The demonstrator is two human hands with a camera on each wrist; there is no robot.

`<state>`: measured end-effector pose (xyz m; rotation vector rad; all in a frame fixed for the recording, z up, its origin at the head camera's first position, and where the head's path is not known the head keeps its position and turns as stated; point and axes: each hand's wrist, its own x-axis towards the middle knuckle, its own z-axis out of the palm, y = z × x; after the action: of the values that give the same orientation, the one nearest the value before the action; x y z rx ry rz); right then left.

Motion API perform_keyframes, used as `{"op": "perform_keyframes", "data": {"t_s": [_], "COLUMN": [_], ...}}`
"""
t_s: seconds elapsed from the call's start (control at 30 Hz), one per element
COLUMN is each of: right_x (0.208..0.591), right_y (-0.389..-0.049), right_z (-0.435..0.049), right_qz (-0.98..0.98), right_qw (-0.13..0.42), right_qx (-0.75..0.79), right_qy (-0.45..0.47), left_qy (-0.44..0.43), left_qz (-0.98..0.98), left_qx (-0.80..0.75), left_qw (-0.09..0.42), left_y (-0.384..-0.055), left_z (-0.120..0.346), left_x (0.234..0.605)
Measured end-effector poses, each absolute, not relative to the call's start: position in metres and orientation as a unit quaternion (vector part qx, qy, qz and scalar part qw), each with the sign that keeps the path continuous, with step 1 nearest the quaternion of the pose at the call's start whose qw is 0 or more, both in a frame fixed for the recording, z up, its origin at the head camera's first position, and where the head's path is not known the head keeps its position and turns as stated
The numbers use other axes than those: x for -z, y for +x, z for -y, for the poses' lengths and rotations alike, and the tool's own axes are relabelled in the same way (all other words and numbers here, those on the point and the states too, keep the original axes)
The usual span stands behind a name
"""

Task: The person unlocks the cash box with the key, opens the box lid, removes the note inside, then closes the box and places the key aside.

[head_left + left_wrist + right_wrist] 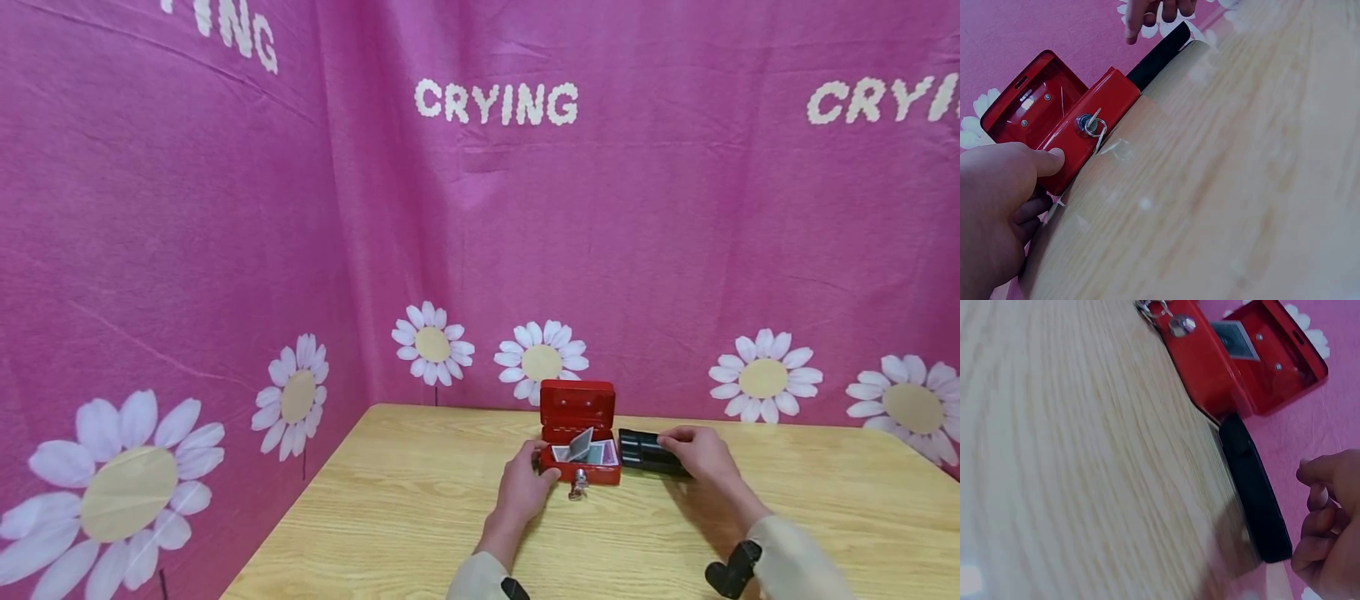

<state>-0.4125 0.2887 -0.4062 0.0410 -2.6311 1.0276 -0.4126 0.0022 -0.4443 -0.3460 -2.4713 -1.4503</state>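
Observation:
A red cash box (604,476) stands on the table with its lid (576,404) raised. Paper notes (608,452) lie inside it, and one greyish piece (581,444) sticks up at a slant. Keys on a ring (1099,130) hang from the front lock. My left hand (525,485) grips the box's left end, thumb on the front face. Right beside the box lies a black compartmented tray (634,450). Over the tray's right part hovers my right hand (703,456), fingers loosely bent, with nothing visible in them; the right wrist view shows it apart from the tray (1256,490).
The light wooden table (390,500) runs back to a pink cloth backdrop (637,250) with white flowers and lettering. The cloth also closes off the left side. Black straps (735,570) sit around the sleeves at the wrists.

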Motion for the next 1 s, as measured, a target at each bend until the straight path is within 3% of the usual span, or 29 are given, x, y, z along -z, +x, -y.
{"op": "perform_keyframes", "data": {"t_s": [1.0], "right_x": [0.399], "right_y": [-0.389], "right_z": [-0.228], "right_qz": [0.895], "right_qw": [0.148], "right_qx": [-0.421], "right_qy": [0.017], "left_qy": [-0.118], "left_qz": [0.85], "left_qx": [0.497], "left_qw": [0.126], "left_y": [-0.413], "left_z": [-0.003], "left_x": [0.447]}}
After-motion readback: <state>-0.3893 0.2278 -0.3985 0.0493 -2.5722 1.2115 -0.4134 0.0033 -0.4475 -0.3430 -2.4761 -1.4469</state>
